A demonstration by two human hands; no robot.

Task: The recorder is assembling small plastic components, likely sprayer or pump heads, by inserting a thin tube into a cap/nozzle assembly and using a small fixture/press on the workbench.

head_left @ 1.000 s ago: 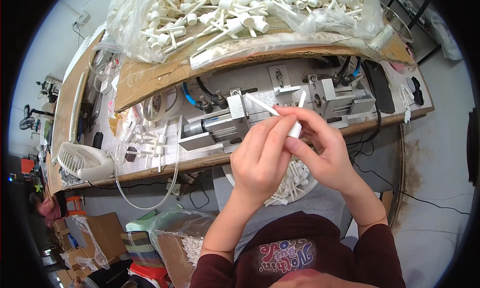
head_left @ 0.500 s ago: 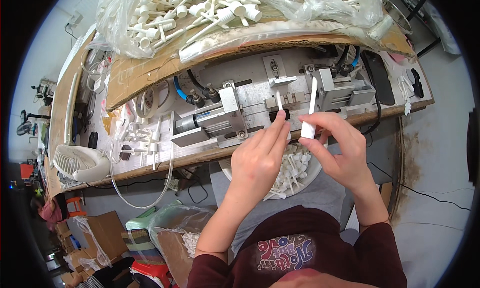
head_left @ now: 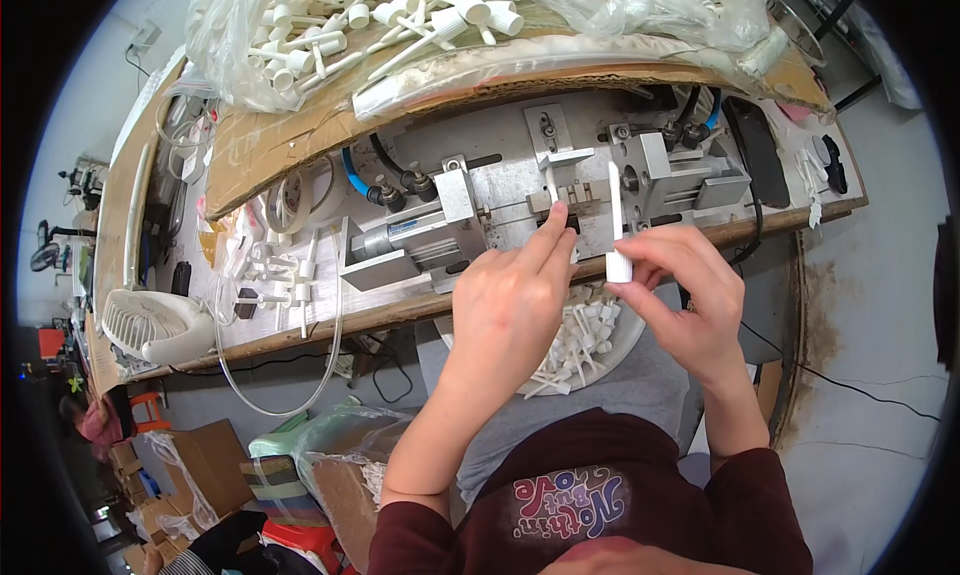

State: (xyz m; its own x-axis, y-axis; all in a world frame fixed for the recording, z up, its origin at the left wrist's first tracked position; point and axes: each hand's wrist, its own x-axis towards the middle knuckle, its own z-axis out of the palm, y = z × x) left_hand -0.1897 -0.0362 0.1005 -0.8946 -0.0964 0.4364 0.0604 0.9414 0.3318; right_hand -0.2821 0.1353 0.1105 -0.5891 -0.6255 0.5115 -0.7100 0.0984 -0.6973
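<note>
My right hand [head_left: 690, 290] pinches a white ribbed cap with a long thin stem [head_left: 616, 205] between thumb and fingers, the stem pointing up and away from me. My left hand [head_left: 515, 305] has its fingers stretched out, the index fingertip at the near end of a white stem piece [head_left: 551, 183] that lies in a small metal fixture [head_left: 573, 196]. The left thumb is hidden. Metal clamping units stand on either side of the fixture, a left one [head_left: 420, 235] and a right one [head_left: 690, 175].
A cardboard sheet [head_left: 290, 140] above the machine bears a heap of white capped stems [head_left: 440, 25] in clear plastic. Below my hands, a round tub [head_left: 628, 337] holds more. At left stand a white fan [head_left: 160, 325] and a looped clear tube [head_left: 270, 412]. A black phone-like slab [head_left: 757, 140] lies right.
The cap in my right hand has turned, so its stem now leans slightly left instead of right. My left hand has shifted a little to the left and up.
</note>
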